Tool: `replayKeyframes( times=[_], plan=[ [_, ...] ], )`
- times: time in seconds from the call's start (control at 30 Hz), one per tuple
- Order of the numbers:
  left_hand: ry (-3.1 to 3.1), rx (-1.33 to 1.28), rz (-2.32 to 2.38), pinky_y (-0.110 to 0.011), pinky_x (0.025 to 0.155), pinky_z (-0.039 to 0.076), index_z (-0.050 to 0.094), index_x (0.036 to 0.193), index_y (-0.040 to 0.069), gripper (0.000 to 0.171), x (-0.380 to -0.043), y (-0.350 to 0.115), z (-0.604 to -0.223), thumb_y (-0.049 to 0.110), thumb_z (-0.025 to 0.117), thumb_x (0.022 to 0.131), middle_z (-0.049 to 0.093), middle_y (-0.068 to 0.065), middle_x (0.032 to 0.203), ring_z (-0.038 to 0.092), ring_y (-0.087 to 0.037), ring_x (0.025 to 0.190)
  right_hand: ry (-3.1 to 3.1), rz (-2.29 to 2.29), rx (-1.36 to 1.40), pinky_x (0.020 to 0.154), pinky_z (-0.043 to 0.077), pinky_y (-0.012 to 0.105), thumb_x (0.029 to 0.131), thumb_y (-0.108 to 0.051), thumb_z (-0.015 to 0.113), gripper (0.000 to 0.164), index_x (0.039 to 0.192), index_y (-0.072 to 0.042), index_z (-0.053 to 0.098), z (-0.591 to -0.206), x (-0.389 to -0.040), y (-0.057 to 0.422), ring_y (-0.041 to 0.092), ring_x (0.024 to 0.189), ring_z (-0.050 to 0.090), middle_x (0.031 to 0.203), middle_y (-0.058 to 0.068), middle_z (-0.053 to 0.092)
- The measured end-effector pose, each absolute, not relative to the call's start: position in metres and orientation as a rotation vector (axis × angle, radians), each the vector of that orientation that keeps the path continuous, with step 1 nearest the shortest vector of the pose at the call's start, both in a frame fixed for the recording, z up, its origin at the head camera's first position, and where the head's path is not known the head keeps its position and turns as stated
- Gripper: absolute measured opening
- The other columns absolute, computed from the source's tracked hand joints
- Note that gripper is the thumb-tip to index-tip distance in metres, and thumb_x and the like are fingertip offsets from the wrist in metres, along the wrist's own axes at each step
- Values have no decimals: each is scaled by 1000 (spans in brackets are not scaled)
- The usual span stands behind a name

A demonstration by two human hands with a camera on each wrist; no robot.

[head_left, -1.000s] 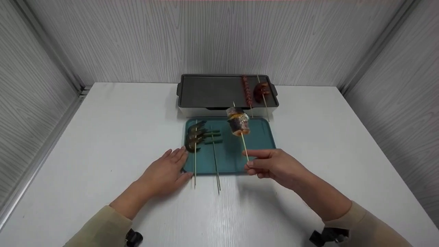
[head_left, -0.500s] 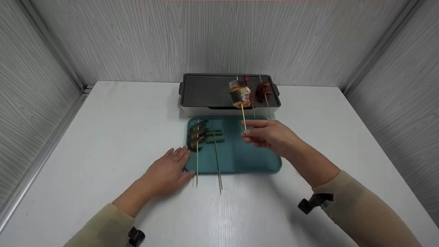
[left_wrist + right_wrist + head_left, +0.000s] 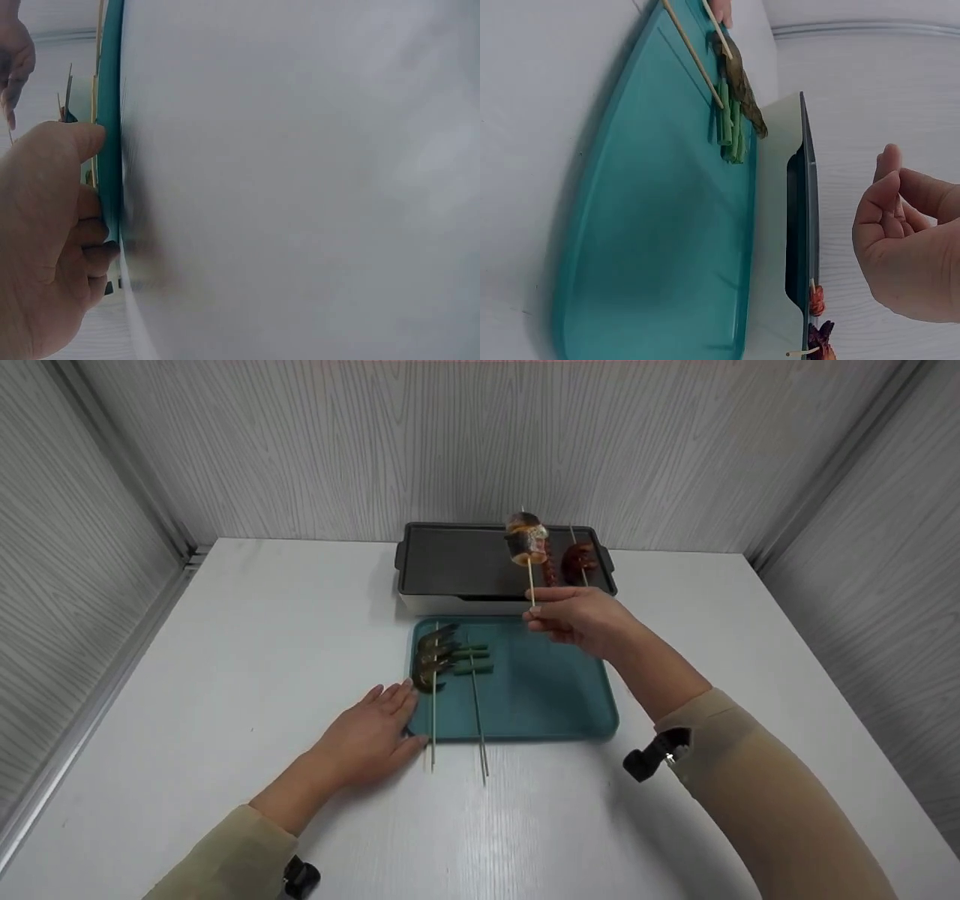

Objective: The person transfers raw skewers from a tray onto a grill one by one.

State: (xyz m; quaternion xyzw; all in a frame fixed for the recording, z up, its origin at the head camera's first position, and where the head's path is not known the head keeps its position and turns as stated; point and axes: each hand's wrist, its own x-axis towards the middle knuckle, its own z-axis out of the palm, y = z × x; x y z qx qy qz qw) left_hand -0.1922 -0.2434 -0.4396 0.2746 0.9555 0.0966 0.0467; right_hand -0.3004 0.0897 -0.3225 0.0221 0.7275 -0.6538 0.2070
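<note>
My right hand (image 3: 581, 619) pinches the bare lower stick of a skewer (image 3: 527, 540) threaded with thick chunks, dark and silvery outside with some orange, perhaps fish. It is raised over the front right of the black griddle (image 3: 457, 559), food end pointing up and away. In the right wrist view the right hand (image 3: 904, 236) shows, but the skewer cannot be made out. My left hand (image 3: 367, 739) rests at the left edge of the teal tray (image 3: 555, 690), fingers extended, thumb at the front corner. On the tray lie a shrimp skewer (image 3: 435, 660) and green vegetable skewers (image 3: 472, 667).
On the griddle's right side lie a thin skewer of small red pieces (image 3: 550, 570) and a dark red, curled-looking skewer (image 3: 579, 561). The griddle stands just behind the tray on a white table (image 3: 300, 615). A grey wood-grain wall (image 3: 480, 442) rises behind it.
My right hand has carried the chunky skewer forward from above the tray to above the griddle. My left hand has stayed at the tray's edge.
</note>
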Motion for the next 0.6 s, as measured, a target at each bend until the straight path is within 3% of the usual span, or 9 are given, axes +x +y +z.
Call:
replayKeyframes(
  times=[0.17,0.3,0.6],
  plan=[
    [2908,822,303,-55,129,22,37,159,-10,73,-189,-243,-440,45,48,112,32,-27,168,32,-42,155,2012,-1838,113,75,56,27,107,-9,65,44,150,-5,60,-329,-315,89,15,92,75,124,15,74],
    [2909,829,308,-55,129,22,37,159,-11,73,-188,-244,-440,44,48,112,33,-28,167,33,-41,155,2015,-1831,120,81,56,29,107,-9,65,44,150,-3,59,-335,-324,87,15,92,74,127,17,73],
    [2913,828,297,-54,129,22,37,159,-11,73,-187,-243,-440,44,48,112,33,-27,167,31,-40,156,2011,-1816,148,80,58,29,106,-8,65,42,147,-2,62,-340,-334,82,15,92,75,119,13,76]
  ],
)
